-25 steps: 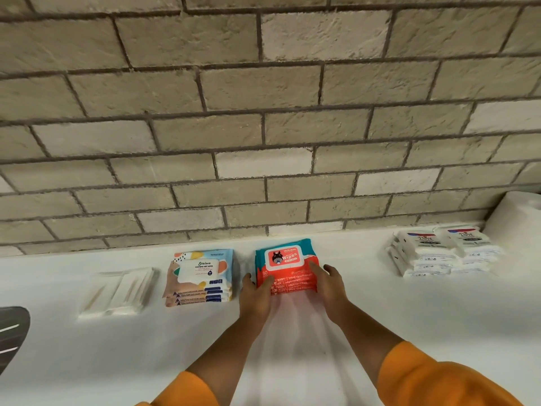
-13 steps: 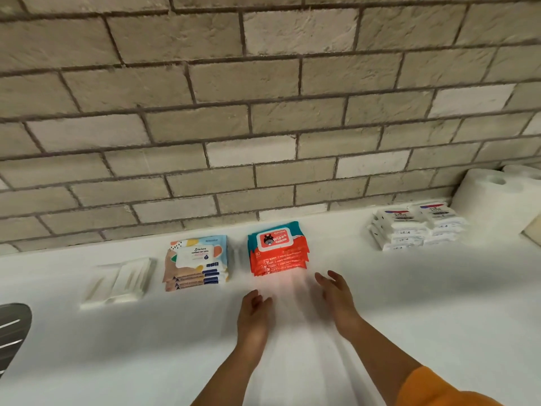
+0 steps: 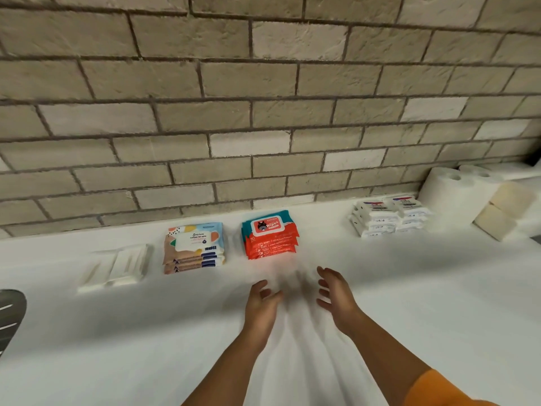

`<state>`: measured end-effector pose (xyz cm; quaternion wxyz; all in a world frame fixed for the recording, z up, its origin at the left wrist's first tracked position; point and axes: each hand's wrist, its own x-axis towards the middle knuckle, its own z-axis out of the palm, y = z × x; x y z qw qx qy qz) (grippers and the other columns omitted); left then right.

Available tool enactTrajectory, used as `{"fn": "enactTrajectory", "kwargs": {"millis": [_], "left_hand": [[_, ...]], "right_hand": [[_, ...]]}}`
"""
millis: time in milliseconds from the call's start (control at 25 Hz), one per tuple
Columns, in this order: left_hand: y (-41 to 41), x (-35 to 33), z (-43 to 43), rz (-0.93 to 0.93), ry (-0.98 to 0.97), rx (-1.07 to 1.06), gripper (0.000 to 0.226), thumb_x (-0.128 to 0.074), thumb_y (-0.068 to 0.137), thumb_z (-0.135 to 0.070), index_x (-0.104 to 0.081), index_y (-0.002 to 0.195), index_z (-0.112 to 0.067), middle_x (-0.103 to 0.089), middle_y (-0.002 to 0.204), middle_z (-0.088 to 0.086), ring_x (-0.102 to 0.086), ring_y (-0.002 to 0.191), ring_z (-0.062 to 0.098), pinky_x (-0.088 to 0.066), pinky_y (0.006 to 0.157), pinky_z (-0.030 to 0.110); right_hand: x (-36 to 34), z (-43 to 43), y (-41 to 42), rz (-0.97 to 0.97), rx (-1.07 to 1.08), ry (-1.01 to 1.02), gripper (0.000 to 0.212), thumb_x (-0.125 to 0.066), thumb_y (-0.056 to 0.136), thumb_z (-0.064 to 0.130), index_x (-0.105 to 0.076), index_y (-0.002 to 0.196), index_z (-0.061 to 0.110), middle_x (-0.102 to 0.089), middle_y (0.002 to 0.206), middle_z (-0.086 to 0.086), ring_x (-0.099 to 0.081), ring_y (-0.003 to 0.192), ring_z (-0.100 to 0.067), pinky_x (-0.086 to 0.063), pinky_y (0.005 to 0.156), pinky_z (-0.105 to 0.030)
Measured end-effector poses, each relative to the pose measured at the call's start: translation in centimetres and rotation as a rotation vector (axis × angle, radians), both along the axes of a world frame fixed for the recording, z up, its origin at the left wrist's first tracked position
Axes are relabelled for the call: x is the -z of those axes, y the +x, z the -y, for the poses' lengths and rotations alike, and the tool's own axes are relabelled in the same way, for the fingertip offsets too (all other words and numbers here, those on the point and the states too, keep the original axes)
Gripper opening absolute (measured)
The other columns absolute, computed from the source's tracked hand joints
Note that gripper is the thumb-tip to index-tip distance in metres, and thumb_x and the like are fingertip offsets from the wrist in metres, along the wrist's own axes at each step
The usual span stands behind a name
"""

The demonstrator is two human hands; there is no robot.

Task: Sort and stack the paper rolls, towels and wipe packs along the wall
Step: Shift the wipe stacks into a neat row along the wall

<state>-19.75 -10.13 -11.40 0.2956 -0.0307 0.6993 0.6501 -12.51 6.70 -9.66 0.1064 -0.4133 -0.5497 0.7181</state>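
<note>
- The red stack (image 3: pixel 269 235) sits at frame centre, close to the wall (image 3: pixel 263 112) and level with the pastel stack (image 3: pixel 193 247) on its left, likely so each kind keeps one pile.
- The left hand (image 3: pixel 262 303) and right hand (image 3: pixel 336 294) hover below it, fingers loose and spread, holding nothing (neither touches the stack).
- Its long axis appears to run left-right, parallel to the wall, with lids up and printed edges facing the camera.

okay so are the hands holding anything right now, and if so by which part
Nothing is held. The left hand and right hand hover open above the white surface, short of the red wipe pack stack.
</note>
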Motion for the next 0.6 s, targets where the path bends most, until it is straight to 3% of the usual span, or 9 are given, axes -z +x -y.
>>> {"fn": "enactTrajectory", "kwargs": {"millis": [200, 400, 600], "left_hand": [[1.8, 0.3, -0.3, 0.003, -0.006, 0.029, 0.05, -0.074, 0.087, -0.028, -0.052, 0.132, -0.027, -0.06, 0.127, 0.003, -0.06, 0.113, 0.022, -0.049, 0.103, 0.044], [1.3, -2.0, -3.9, -0.006, -0.006, 0.021, 0.045, -0.071, 0.091, -0.027, -0.053, 0.132, -0.024, -0.062, 0.123, 0.006, -0.062, 0.098, 0.018, -0.051, 0.074, 0.03], [0.5, -2.2, -12.4, -0.001, -0.005, 0.028, 0.043, -0.073, 0.089, -0.03, -0.055, 0.128, -0.026, -0.062, 0.126, 0.006, -0.061, 0.109, 0.023, -0.055, 0.084, 0.037]], "right_hand": [[0.1, -0.4, 1.6, 0.027, 0.026, -0.021, 0.044, -0.063, 0.097, 0.044, -0.054, 0.134, 0.022, -0.057, 0.128, -0.009, -0.056, 0.119, -0.032, -0.05, 0.099, -0.047], [-1.1, -4.4, 1.5, -0.011, 0.05, -0.031, 0.041, -0.065, 0.095, 0.045, -0.056, 0.128, 0.022, -0.058, 0.124, -0.01, -0.057, 0.116, -0.032, -0.05, 0.1, -0.049], [-1.3, -14.2, 1.3, -0.014, 0.118, -0.011, 0.026, -0.063, 0.098, 0.037, -0.059, 0.118, 0.021, -0.057, 0.117, -0.004, -0.054, 0.111, -0.027, -0.047, 0.102, -0.047]]}}
